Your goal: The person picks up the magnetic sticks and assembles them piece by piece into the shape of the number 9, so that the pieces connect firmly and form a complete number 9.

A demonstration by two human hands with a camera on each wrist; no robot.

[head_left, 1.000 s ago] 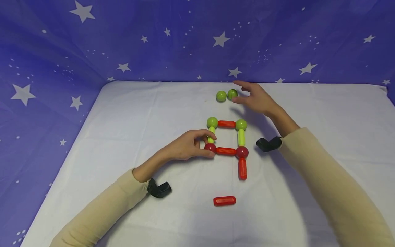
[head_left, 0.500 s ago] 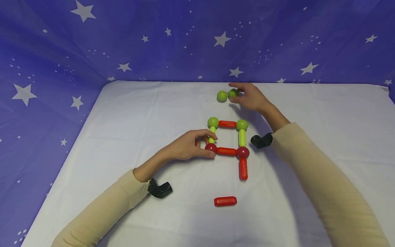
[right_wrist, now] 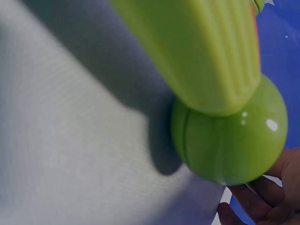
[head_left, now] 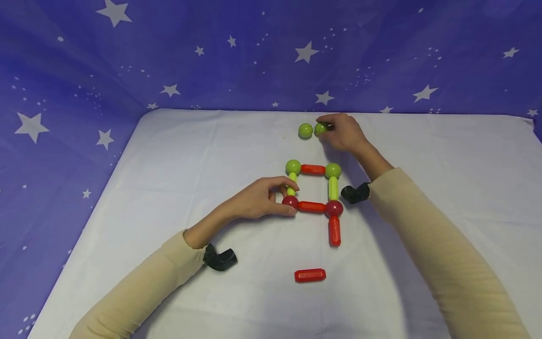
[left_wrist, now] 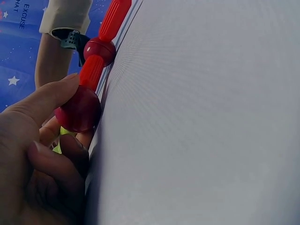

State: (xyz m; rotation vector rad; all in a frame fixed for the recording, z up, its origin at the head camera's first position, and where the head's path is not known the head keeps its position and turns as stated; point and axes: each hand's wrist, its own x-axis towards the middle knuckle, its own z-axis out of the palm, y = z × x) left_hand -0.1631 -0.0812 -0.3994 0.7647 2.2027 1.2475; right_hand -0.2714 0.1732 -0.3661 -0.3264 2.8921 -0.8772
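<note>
My left hand [head_left: 258,200] holds a dark red ball [head_left: 290,203] at the near left corner of a flat square of balls and rods. In the left wrist view, the thumb lies on that red ball [left_wrist: 78,110] beside a red rod [left_wrist: 92,70]. Two green balls [head_left: 293,167] form the square's far corners; a second red ball [head_left: 334,208] is at near right. Yellow-green rods [head_left: 333,188] form its sides. Behind it, my right hand [head_left: 345,134] pinches a loose green ball [head_left: 321,129], partly covered by the fingers. Another loose green ball [head_left: 305,130] lies just left.
From the near right red ball, a red rod [head_left: 334,230] points toward me. A separate red rod [head_left: 310,275] lies nearer the front. White cloth [head_left: 190,155] covers the table; a blue starry curtain [head_left: 254,56] rises behind and at left.
My right hand has moved slightly left and its thumb and finger have closed on the right loose green ball. The left hand stays at the red ball.
</note>
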